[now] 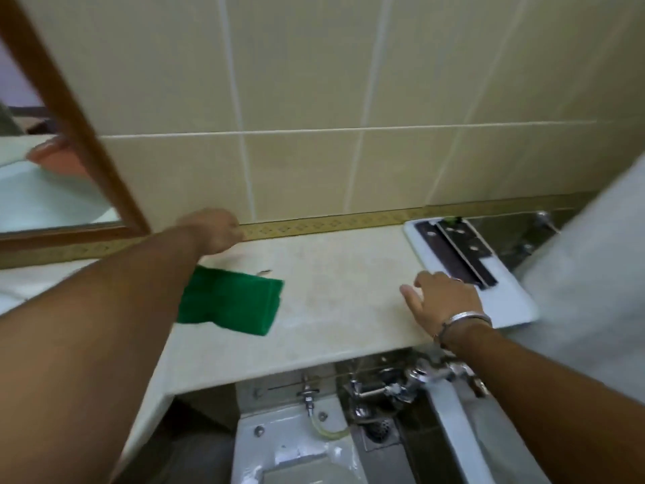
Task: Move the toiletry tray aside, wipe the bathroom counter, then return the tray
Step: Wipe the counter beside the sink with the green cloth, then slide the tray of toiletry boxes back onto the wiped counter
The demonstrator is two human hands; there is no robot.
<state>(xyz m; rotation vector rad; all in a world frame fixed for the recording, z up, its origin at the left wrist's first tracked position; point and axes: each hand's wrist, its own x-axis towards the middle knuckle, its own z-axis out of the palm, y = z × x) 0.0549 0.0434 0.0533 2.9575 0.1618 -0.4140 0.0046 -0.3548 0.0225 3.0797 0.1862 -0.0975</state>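
A cream marble counter (331, 274) runs along the tiled wall. On it lies a folded green cloth (234, 302), partly hidden under my left forearm. My left hand (213, 230) is at the counter's back edge by the wall, its fingers curled; whether it holds anything is hidden. At the counter's right end sits a white tray (502, 295) with dark flat items on it. My right hand (443, 302), wearing a silver bracelet, rests with spread fingers on the counter against the tray's near left edge.
A wood-framed mirror (80, 110) hangs at the left. A patterned gold trim strip (314, 227) lines the wall base. Below the counter are chrome valves and pipes (401, 382), a floor drain (377, 431) and a white fixture (289, 448). A pale panel (600, 274) stands at the right.
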